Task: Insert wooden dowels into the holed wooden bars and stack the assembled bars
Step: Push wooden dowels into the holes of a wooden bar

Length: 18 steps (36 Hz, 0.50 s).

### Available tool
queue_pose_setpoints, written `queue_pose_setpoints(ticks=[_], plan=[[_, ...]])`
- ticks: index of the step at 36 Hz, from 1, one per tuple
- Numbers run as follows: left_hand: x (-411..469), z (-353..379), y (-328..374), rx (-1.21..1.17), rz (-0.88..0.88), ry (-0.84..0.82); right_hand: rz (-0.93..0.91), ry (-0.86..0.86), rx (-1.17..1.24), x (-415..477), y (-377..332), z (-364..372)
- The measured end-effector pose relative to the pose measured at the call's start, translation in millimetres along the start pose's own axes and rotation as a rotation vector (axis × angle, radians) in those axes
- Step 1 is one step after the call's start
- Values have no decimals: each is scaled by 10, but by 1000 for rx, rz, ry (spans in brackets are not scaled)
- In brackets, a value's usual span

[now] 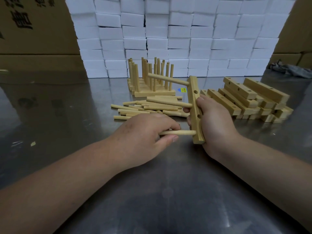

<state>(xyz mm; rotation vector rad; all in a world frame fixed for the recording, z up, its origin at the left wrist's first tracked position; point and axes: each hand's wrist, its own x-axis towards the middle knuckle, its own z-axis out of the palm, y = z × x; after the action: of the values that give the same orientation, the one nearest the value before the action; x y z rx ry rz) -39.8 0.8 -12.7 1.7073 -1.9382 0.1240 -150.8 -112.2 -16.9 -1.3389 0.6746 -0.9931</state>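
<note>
My right hand (212,125) grips a holed wooden bar (195,114), held upright on its end above the metal table. Two dowels stick out of the bar to the left, one near its top (168,79) and one at mid-height (170,101). My left hand (143,134) pinches a third dowel (179,132) whose tip meets the bar's lowest hole. Loose dowels (145,109) lie in a pile behind my left hand. Assembled bars with upright dowels (152,81) stand stacked at the back centre.
A heap of bare holed bars (249,100) lies to the right. A wall of white boxes (177,36) closes the back, with cardboard cartons (33,31) at the left and right. The steel table (160,191) stretches toward me.
</note>
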Motion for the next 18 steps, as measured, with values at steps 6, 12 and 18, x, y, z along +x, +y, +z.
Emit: queue_pose_setpoints(ticks=[6, 12, 18], plan=[[18, -14, 27, 70, 70, -31, -29, -44, 16, -53, -16, 31], [9, 13, 28, 97, 42, -36, -36, -44, 19, -70, -30, 43], [2, 72, 36, -96, -155, -54, -67, -16, 9, -76, -12, 45]])
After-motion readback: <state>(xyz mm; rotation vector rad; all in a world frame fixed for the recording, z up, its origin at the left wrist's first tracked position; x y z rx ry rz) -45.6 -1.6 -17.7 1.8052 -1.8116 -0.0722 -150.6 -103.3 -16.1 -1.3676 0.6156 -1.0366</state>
